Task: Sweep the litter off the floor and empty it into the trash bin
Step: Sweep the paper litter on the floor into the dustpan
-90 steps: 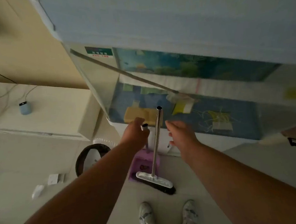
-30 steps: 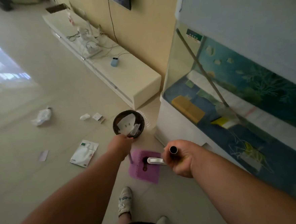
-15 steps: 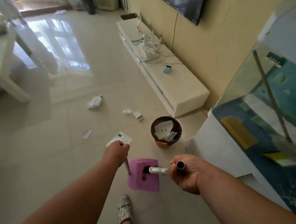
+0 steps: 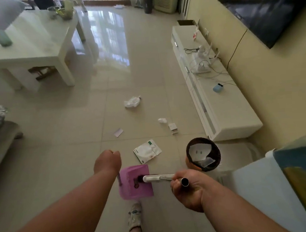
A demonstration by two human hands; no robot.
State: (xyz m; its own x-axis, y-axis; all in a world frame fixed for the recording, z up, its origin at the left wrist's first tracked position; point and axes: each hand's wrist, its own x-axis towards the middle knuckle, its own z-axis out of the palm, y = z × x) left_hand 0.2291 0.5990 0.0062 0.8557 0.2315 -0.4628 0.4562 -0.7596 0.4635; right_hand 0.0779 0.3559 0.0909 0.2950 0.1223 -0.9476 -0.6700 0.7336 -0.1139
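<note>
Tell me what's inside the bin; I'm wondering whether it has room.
The bin holds a white paper and a clear wrapper. Whatever lies under them is hidden.

The left hand (image 4: pixel 107 161) covers the top of the dustpan (image 4: pixel 135 182) handle. The broom (image 4: pixel 157 178) shows only its white head; its bristles are hidden (the handle is seen end-on in the right hand (image 4: pixel 187 189)). The television (image 4: pixel 267 8) and fish tank (image 4: pixel 301 183) are cut off at the right edge. The small floor scraps (image 4: pixel 173 128) are too small to identify.
</note>
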